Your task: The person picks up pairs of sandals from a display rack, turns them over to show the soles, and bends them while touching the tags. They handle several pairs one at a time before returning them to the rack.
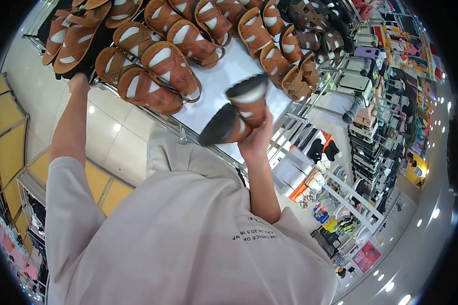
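Looking down through the head view. Gripping a pair (239, 116) of sandals in the right hand (257, 138), wrapping the fingers tight round the heel ends and pressing the two shoes together. Holding that pair raised over the near edge of the table (224, 76), clear of the goods lying on it. Showing one dark, flat, matte sole slanting down to the left, and brown straps with a pale footbed on the other shoe.

Stretching the left hand (79, 82) out on a bare, straight arm to the table's left corner, touching the dark edge there, just beside a tan shoe. Hiding the fingers behind the knuckles, so cannot tell whether clenching or merely resting.

Lying in slanted rows across the smooth white top: sandals (163, 66) of tan, leather-like make, with wide crossing straps and white oval footbeds. Sitting farther right, darker brown sandals (315, 20) of the same rounded shape.

Filling the lower frame with a pale, soft shirt (188, 239), creasing in loose folds and bearing small dark lettering. Gleaming beneath, a glossy tiled floor (112, 132) catching lamp spots. Crowding the right side, thin metal racks (366, 127) packed with boxy goods.
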A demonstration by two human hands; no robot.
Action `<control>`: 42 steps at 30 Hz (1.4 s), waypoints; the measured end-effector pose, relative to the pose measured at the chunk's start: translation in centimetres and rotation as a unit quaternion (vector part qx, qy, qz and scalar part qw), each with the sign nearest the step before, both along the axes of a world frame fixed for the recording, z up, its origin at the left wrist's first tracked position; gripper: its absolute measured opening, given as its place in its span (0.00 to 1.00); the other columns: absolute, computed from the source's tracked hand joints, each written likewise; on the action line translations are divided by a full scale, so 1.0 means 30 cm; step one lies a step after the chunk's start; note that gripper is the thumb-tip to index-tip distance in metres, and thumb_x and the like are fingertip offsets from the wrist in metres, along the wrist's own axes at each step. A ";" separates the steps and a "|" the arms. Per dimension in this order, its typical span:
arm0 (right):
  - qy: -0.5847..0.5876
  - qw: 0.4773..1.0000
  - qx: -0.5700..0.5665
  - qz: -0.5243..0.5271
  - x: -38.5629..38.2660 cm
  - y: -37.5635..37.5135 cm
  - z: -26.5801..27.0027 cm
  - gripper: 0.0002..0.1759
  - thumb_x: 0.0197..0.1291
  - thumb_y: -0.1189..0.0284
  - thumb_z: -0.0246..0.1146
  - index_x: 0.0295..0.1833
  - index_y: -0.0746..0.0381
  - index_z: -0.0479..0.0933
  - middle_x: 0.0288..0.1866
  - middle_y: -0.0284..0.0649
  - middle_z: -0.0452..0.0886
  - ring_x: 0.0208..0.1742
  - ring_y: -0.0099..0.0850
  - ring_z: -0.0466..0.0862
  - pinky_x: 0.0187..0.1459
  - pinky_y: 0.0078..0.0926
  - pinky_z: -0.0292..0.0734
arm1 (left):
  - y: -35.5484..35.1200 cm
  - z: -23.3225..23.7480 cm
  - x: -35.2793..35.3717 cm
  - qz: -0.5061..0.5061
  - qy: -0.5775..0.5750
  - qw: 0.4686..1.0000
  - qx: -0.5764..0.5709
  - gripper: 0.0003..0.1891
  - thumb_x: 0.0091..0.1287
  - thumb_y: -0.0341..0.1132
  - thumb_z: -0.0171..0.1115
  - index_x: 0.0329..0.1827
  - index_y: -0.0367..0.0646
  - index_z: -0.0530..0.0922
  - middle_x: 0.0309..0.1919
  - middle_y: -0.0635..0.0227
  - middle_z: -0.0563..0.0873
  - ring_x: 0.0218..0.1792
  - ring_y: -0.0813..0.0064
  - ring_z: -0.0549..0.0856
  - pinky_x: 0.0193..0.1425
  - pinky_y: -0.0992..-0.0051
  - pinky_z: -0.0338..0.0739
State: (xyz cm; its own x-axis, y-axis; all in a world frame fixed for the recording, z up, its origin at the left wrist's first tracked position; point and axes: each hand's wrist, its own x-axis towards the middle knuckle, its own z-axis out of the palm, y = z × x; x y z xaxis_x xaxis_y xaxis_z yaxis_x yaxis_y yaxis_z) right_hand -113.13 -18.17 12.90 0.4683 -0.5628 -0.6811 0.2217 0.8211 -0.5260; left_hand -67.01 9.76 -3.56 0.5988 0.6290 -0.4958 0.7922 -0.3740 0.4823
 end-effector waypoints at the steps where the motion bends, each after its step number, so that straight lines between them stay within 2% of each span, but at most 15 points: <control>1: 0.052 0.996 -0.064 -0.013 0.026 0.021 -0.063 0.31 0.68 0.48 0.52 0.66 0.59 0.68 0.64 0.40 0.75 0.65 0.36 0.74 0.68 0.38 0.65 | 0.037 -0.050 0.029 -0.099 0.027 0.993 0.051 0.21 0.61 0.32 0.62 0.57 0.31 0.77 0.54 0.58 0.84 0.56 0.65 0.83 0.55 0.73 0.80; 2: 0.063 0.997 -0.050 -0.008 0.034 0.039 -0.124 0.31 0.68 0.48 0.52 0.66 0.59 0.67 0.65 0.40 0.74 0.66 0.37 0.73 0.69 0.39 0.64 | 0.093 -0.145 0.070 -0.195 0.054 0.974 0.101 0.21 0.61 0.32 0.62 0.56 0.31 0.77 0.54 0.58 0.84 0.55 0.65 0.83 0.55 0.73 0.80; 5: 0.073 0.997 0.006 0.014 0.075 0.094 -0.236 0.35 0.68 0.47 0.53 0.71 0.58 0.61 0.70 0.41 0.68 0.70 0.39 0.68 0.70 0.43 0.61 | 0.162 -0.248 0.119 -0.271 0.063 0.949 0.149 0.19 0.58 0.32 0.66 0.53 0.37 0.79 0.52 0.59 0.85 0.53 0.63 0.84 0.53 0.70 0.81; 6: 0.070 0.996 0.043 0.031 0.091 0.104 -0.237 0.35 0.68 0.47 0.52 0.71 0.59 0.60 0.71 0.41 0.68 0.70 0.40 0.68 0.70 0.44 0.61 | 0.242 -0.427 0.207 -0.243 0.046 0.959 0.141 0.21 0.53 0.30 0.71 0.52 0.44 0.80 0.51 0.60 0.85 0.53 0.60 0.84 0.52 0.68 0.82; 10: -0.013 0.992 0.097 0.077 0.106 0.144 -0.381 0.35 0.70 0.46 0.48 0.73 0.58 0.58 0.72 0.40 0.66 0.72 0.40 0.66 0.71 0.45 0.61 | 0.020 -0.023 0.001 -0.121 0.017 0.991 0.053 0.22 0.64 0.40 0.58 0.53 0.30 0.79 0.53 0.54 0.84 0.55 0.61 0.84 0.54 0.70 0.81; 11: -0.015 0.991 0.096 0.093 0.108 0.154 -0.416 0.35 0.70 0.46 0.47 0.73 0.57 0.57 0.73 0.39 0.65 0.72 0.40 0.66 0.71 0.45 0.60 | 0.009 -0.001 -0.006 -0.058 0.007 0.998 0.026 0.23 0.65 0.42 0.56 0.53 0.30 0.79 0.53 0.53 0.84 0.55 0.60 0.83 0.55 0.70 0.80; 14: -0.028 0.988 0.060 0.137 0.118 0.164 -0.455 0.35 0.71 0.45 0.46 0.75 0.55 0.55 0.76 0.36 0.61 0.75 0.38 0.62 0.72 0.47 0.58 | 0.037 -0.052 0.010 -0.084 -0.002 0.996 0.032 0.26 0.67 0.47 0.51 0.54 0.30 0.78 0.53 0.51 0.84 0.56 0.59 0.83 0.57 0.68 0.79; 17: -0.076 0.966 0.150 0.198 0.117 0.129 -0.399 0.36 0.71 0.45 0.46 0.75 0.55 0.53 0.75 0.37 0.61 0.75 0.38 0.61 0.72 0.47 0.58 | 0.083 -0.127 0.034 -0.142 -0.015 0.988 0.055 0.28 0.68 0.49 0.47 0.53 0.28 0.78 0.53 0.49 0.83 0.57 0.57 0.82 0.59 0.67 0.77; 20: -0.004 0.963 0.122 0.242 0.094 0.137 -0.365 0.38 0.70 0.45 0.47 0.76 0.54 0.51 0.73 0.42 0.64 0.73 0.40 0.64 0.70 0.48 0.60 | 0.063 -0.099 0.013 -0.116 -0.028 0.992 0.034 0.29 0.69 0.49 0.47 0.53 0.27 0.78 0.54 0.47 0.82 0.57 0.55 0.81 0.59 0.66 0.76; 23: 0.030 0.944 0.134 0.299 0.061 0.125 -0.364 0.39 0.66 0.43 0.51 0.74 0.56 0.54 0.71 0.47 0.66 0.67 0.39 0.71 0.66 0.43 0.66 | 0.020 -0.032 -0.012 -0.059 -0.048 0.997 0.026 0.25 0.65 0.47 0.55 0.52 0.30 0.79 0.50 0.48 0.84 0.52 0.55 0.84 0.53 0.63 0.80; 26: 0.131 0.929 0.016 0.345 0.054 0.100 -0.305 0.37 0.66 0.44 0.51 0.71 0.58 0.58 0.61 0.52 0.76 0.54 0.36 0.80 0.57 0.36 0.73 | 0.068 -0.086 0.001 -0.185 -0.043 0.979 0.070 0.30 0.70 0.50 0.48 0.52 0.25 0.77 0.53 0.44 0.82 0.57 0.52 0.81 0.60 0.64 0.75; 29: 0.214 0.866 -0.113 0.437 0.032 -0.003 -0.317 0.35 0.66 0.45 0.50 0.67 0.61 0.63 0.46 0.50 0.83 0.40 0.34 0.84 0.46 0.30 0.77 | 0.037 -0.046 -0.014 -0.100 -0.050 0.993 0.021 0.26 0.66 0.48 0.52 0.51 0.30 0.80 0.49 0.48 0.84 0.51 0.55 0.85 0.53 0.65 0.79; 30: 0.251 0.869 -0.145 0.402 0.035 -0.026 -0.328 0.32 0.66 0.46 0.49 0.60 0.63 0.69 0.31 0.46 0.84 0.31 0.32 0.84 0.37 0.25 0.76 | 0.041 -0.053 -0.011 -0.117 -0.046 0.992 0.034 0.26 0.66 0.48 0.52 0.51 0.30 0.80 0.49 0.48 0.84 0.51 0.55 0.85 0.53 0.65 0.79; 38: 0.334 0.822 -0.193 0.418 0.176 -0.286 -0.373 0.31 0.60 0.48 0.56 0.49 0.68 0.76 0.25 0.42 0.82 0.25 0.28 0.81 0.31 0.23 0.74 | 0.009 0.003 -0.037 -0.081 -0.045 0.996 0.007 0.27 0.68 0.47 0.55 0.54 0.27 0.77 0.54 0.44 0.82 0.56 0.51 0.82 0.57 0.65 0.77; 42: 0.376 0.768 -0.199 0.479 0.231 -0.244 -0.394 0.33 0.57 0.48 0.58 0.50 0.69 0.76 0.31 0.43 0.82 0.29 0.30 0.82 0.31 0.24 0.76 | 0.109 -0.159 0.026 -0.174 -0.019 0.982 0.063 0.26 0.67 0.47 0.56 0.54 0.28 0.77 0.54 0.45 0.82 0.56 0.51 0.82 0.57 0.65 0.78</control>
